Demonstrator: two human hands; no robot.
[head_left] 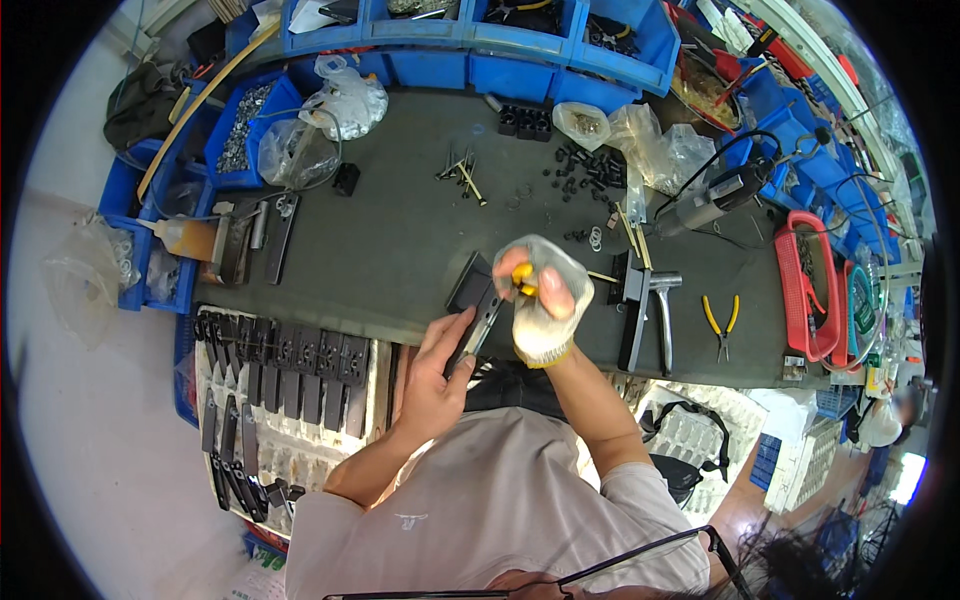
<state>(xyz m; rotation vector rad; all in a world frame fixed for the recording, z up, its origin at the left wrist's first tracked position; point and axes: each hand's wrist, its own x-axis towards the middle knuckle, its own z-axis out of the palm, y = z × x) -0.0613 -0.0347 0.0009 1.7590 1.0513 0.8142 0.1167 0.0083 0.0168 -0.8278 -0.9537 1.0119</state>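
Note:
My bare left hand (435,365) is closed round a long dark metal part (480,325) with small holes along its bright side. A black block-like piece (466,284) lies at the part's far end; whether the two are joined I cannot tell. Just right of it, my right hand (548,305), in a white glove with thumb and fingertip bare, grips a yellow-handled tool (524,278). Its working end is hidden by the hand. To the right, a metal hammer (666,310) lies beside a black angled bracket (632,315), with yellow-handled pliers (722,328) farther right.
Blue bins (430,68) line the far edge. Small black parts (590,172) lie scattered at the back right, near a corded power tool (720,195). A red basket (808,285) stands at the right. Rows of dark metal parts (290,355) fill a board at the lower left.

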